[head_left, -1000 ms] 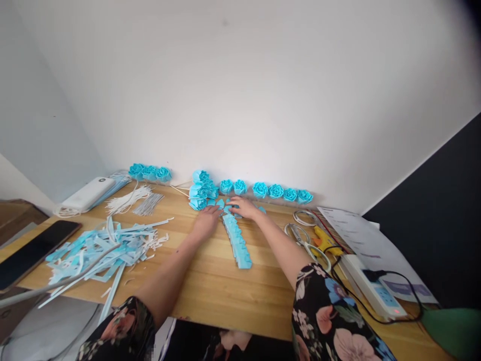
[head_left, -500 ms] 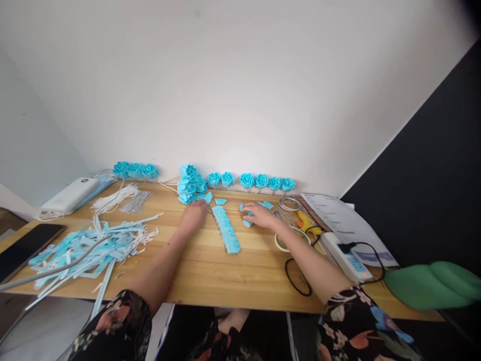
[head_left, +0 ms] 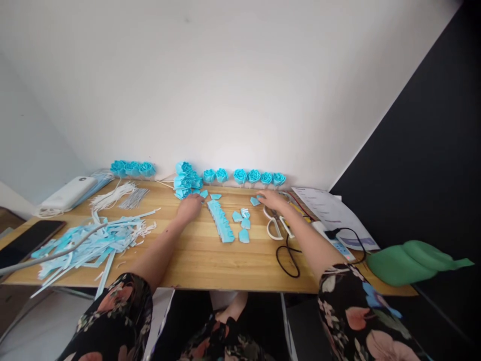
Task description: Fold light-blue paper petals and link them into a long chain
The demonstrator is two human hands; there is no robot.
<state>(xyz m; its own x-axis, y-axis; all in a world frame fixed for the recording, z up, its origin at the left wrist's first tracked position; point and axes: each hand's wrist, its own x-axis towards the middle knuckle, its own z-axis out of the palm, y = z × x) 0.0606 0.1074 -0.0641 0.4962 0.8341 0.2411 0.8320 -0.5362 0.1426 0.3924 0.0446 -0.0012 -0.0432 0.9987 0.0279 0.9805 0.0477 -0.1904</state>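
My left hand (head_left: 190, 208) lies low on the table beside a cluster of blue folded roses (head_left: 185, 180), its fingers stretched toward a few loose blue petal pieces (head_left: 204, 193). On the right, my right hand (head_left: 273, 199) reaches out with its fingertips at another blue petal piece (head_left: 255, 201). Between the hands runs an overlapping row of pale blue petals (head_left: 221, 222). Several separate petals (head_left: 244, 235) lie just right of that row, and one petal (head_left: 215, 197) sits beyond its far end. Scissors with white handles (head_left: 275, 229) are under my right forearm.
Finished blue roses (head_left: 254, 175) line the wall. At left are a pile of blue and white strips (head_left: 93, 243), white cords (head_left: 114, 195), a phone (head_left: 32, 240) and a white power bank (head_left: 67, 193). A power strip (head_left: 332, 240), papers (head_left: 338, 215) and a green object (head_left: 404, 263) occupy the right.
My right hand has moved away from the near petals to the farther ones, leaving several petals exposed beside the row. My left hand has stayed by the rose cluster. The view has shifted slightly.
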